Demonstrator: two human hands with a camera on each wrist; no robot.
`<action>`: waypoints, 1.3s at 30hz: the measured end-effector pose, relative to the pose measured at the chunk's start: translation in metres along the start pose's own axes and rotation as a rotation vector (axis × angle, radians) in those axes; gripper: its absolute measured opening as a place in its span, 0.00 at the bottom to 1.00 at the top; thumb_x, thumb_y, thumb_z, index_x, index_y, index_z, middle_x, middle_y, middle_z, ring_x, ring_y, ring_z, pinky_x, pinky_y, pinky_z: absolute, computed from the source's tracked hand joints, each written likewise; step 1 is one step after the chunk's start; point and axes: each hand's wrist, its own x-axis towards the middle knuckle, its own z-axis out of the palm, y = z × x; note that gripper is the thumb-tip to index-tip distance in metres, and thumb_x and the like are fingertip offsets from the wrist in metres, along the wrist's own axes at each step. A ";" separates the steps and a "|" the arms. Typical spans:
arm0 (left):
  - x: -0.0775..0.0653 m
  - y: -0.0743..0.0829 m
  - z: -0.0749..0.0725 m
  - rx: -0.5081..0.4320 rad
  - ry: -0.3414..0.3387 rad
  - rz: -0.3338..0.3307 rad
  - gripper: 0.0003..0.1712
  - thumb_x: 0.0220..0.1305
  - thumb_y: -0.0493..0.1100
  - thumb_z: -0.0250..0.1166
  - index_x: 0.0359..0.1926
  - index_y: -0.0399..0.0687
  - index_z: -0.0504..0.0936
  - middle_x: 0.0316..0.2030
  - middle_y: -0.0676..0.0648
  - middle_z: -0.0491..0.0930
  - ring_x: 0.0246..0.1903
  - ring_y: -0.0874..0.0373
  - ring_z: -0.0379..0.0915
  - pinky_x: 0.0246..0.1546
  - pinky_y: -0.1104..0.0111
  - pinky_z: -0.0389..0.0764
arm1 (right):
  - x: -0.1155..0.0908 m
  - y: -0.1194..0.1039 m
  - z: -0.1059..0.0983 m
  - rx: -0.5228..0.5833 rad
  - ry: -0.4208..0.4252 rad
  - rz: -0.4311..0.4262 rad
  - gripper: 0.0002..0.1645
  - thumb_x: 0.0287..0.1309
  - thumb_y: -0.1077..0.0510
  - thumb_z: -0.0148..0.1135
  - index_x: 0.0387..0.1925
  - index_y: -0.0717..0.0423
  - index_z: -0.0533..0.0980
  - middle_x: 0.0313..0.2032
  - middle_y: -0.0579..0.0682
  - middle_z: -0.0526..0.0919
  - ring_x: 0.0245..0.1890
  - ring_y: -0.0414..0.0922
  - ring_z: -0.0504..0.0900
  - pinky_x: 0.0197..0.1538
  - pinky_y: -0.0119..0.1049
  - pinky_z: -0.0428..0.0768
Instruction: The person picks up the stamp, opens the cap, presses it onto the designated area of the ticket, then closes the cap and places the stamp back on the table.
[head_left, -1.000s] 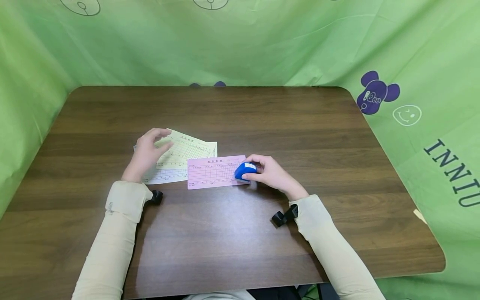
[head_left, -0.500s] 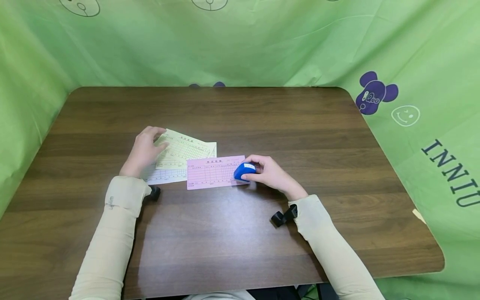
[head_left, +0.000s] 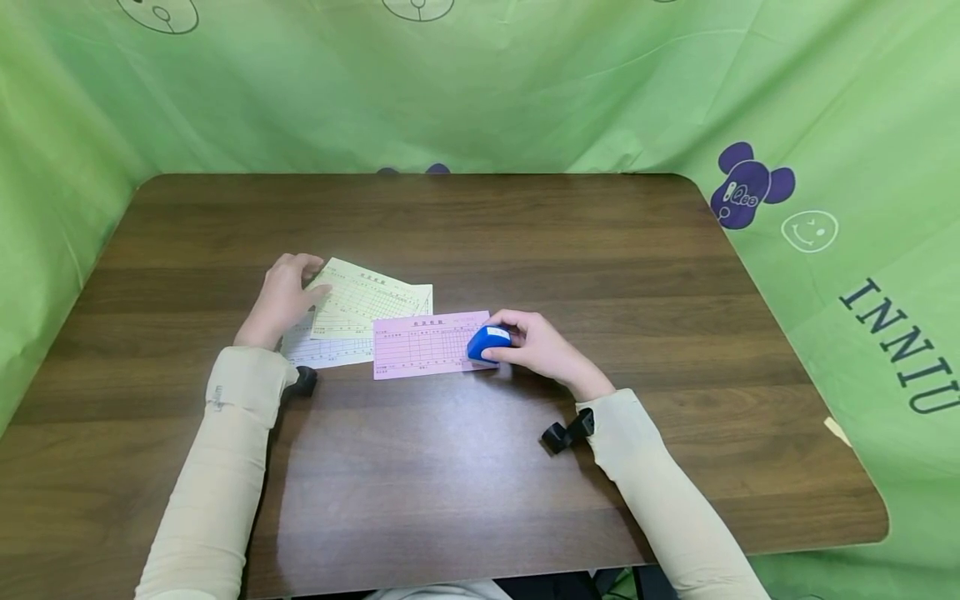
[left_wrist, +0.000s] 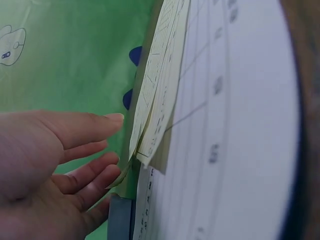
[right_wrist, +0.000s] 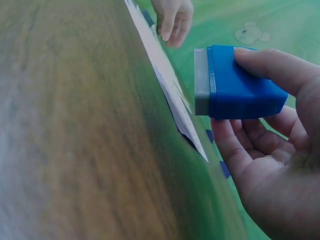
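Near the middle of the table (head_left: 420, 467), gripping a blue block (head_left: 487, 342) between thumb and fingers of the right hand (head_left: 543, 344), held above the right end of a pink sheet (head_left: 423, 344). To the left, holding out the left hand (head_left: 277, 296), thumb apart from loosely bent fingers, by yellow sheets (head_left: 363, 297) lying over a white sheet (head_left: 337, 353).

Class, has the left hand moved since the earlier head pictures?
Yes: the left hand has moved slightly left, toward the left edge of the table.
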 end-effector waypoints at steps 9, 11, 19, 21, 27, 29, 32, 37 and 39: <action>0.001 0.003 -0.004 0.067 -0.041 -0.059 0.26 0.68 0.40 0.58 0.61 0.28 0.66 0.55 0.30 0.67 0.53 0.38 0.63 0.61 0.45 0.63 | -0.002 -0.005 -0.001 -0.007 -0.008 -0.005 0.17 0.54 0.66 0.68 0.45 0.67 0.76 0.43 0.60 0.80 0.38 0.38 0.78 0.44 0.24 0.77; 0.001 0.004 -0.005 0.085 -0.044 -0.070 0.25 0.68 0.41 0.59 0.59 0.28 0.67 0.53 0.31 0.68 0.52 0.38 0.63 0.60 0.45 0.60 | -0.003 -0.006 -0.001 0.001 -0.008 -0.009 0.17 0.54 0.67 0.68 0.45 0.68 0.76 0.42 0.60 0.80 0.37 0.36 0.78 0.44 0.23 0.77; 0.000 0.008 -0.009 0.134 -0.049 -0.096 0.24 0.68 0.43 0.59 0.55 0.28 0.68 0.49 0.32 0.69 0.49 0.39 0.64 0.54 0.46 0.60 | -0.005 -0.013 0.000 0.032 -0.007 -0.001 0.17 0.53 0.70 0.67 0.45 0.70 0.75 0.42 0.61 0.80 0.36 0.33 0.79 0.44 0.22 0.77; -0.001 0.009 -0.009 0.142 -0.050 -0.099 0.24 0.68 0.43 0.60 0.55 0.28 0.68 0.49 0.32 0.69 0.50 0.39 0.64 0.54 0.46 0.59 | -0.006 -0.015 -0.001 0.028 -0.008 -0.004 0.17 0.53 0.69 0.67 0.45 0.70 0.75 0.42 0.62 0.80 0.36 0.33 0.79 0.44 0.22 0.77; -0.002 0.011 -0.010 0.160 -0.043 -0.101 0.22 0.67 0.43 0.61 0.54 0.29 0.69 0.48 0.33 0.71 0.49 0.39 0.66 0.53 0.44 0.57 | -0.007 -0.015 -0.002 0.012 -0.010 -0.002 0.17 0.53 0.69 0.67 0.45 0.69 0.76 0.43 0.62 0.80 0.37 0.35 0.79 0.45 0.23 0.78; -0.003 0.011 -0.010 0.162 -0.038 -0.104 0.22 0.67 0.43 0.61 0.54 0.30 0.70 0.47 0.32 0.73 0.49 0.39 0.67 0.53 0.44 0.57 | -0.007 -0.015 -0.002 0.009 -0.012 0.000 0.17 0.53 0.69 0.67 0.46 0.69 0.76 0.43 0.62 0.80 0.38 0.35 0.79 0.45 0.22 0.78; -0.003 0.011 -0.010 0.171 -0.035 -0.107 0.23 0.67 0.43 0.62 0.54 0.30 0.70 0.47 0.32 0.75 0.50 0.39 0.68 0.51 0.45 0.56 | -0.007 -0.016 -0.002 0.017 -0.015 0.000 0.17 0.53 0.69 0.67 0.46 0.70 0.75 0.43 0.62 0.80 0.38 0.35 0.79 0.45 0.22 0.78; -0.004 0.012 -0.011 0.196 -0.028 -0.104 0.24 0.66 0.43 0.63 0.55 0.30 0.71 0.45 0.32 0.79 0.48 0.39 0.68 0.52 0.44 0.54 | -0.007 -0.016 -0.002 0.027 -0.020 0.004 0.17 0.53 0.69 0.67 0.46 0.70 0.75 0.43 0.62 0.80 0.37 0.34 0.79 0.45 0.22 0.77; -0.005 0.012 -0.011 0.206 -0.025 -0.099 0.24 0.66 0.44 0.63 0.55 0.31 0.71 0.43 0.33 0.80 0.47 0.39 0.68 0.53 0.43 0.53 | -0.007 -0.016 -0.002 0.023 -0.021 0.005 0.17 0.53 0.69 0.67 0.46 0.69 0.75 0.43 0.62 0.80 0.37 0.35 0.79 0.44 0.22 0.77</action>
